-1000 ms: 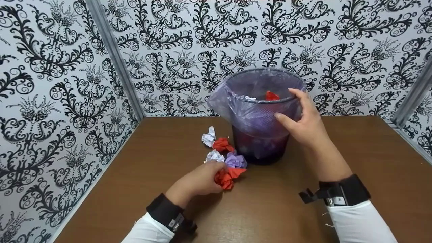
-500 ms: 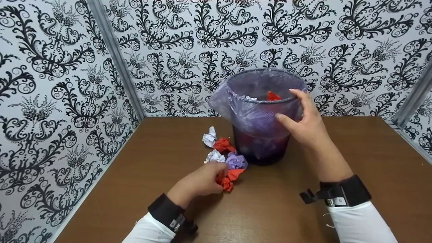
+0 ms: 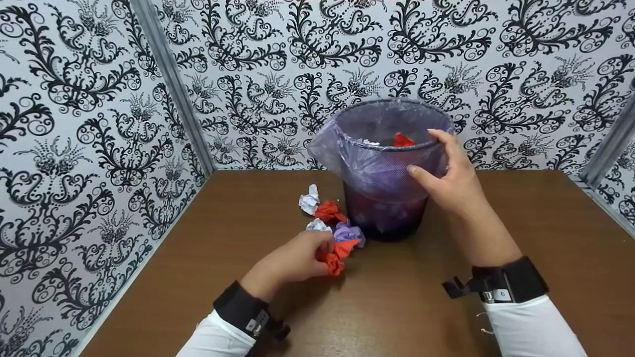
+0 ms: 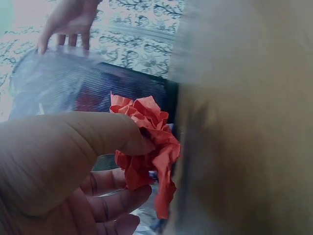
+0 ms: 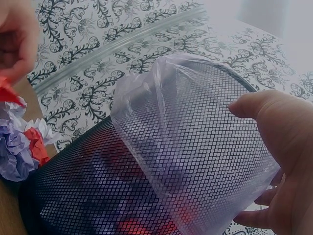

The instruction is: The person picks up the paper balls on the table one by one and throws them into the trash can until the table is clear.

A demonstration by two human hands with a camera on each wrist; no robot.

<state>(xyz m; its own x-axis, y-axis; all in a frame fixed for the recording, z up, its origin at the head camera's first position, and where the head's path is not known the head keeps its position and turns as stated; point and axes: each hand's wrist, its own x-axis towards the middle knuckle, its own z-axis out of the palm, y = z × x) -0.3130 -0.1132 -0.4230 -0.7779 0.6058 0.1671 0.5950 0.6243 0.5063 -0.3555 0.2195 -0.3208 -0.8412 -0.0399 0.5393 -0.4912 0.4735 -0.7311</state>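
My left hand [image 3: 297,257] pinches a crumpled red paper ball [image 4: 151,122] between thumb and fingers, close over the table. The thumb presses on it from one side in the left wrist view. My right hand [image 3: 455,186] holds the rim of a black mesh wastebasket [image 5: 93,181] at its right side, thumb on the outside. A translucent purple plastic bag [image 3: 372,173] lines the wastebasket and folds out over its rim. Inside, a red paper piece [image 3: 402,140] and some white paper [image 3: 369,143] show near the top; more crumpled paper shows through the mesh.
Left of the wastebasket on the brown table [image 3: 238,218] lie two white paper balls, the farther one [image 3: 309,201] near a red paper ball [image 3: 329,211]. A purple paper ball [image 3: 349,233] sits by the wastebasket's base. Patterned panels [image 3: 278,84] stand behind and at the sides.
My left hand has closed its hold on the red paper ball and lifted it slightly. The right hand stays at the wastebasket's rim.
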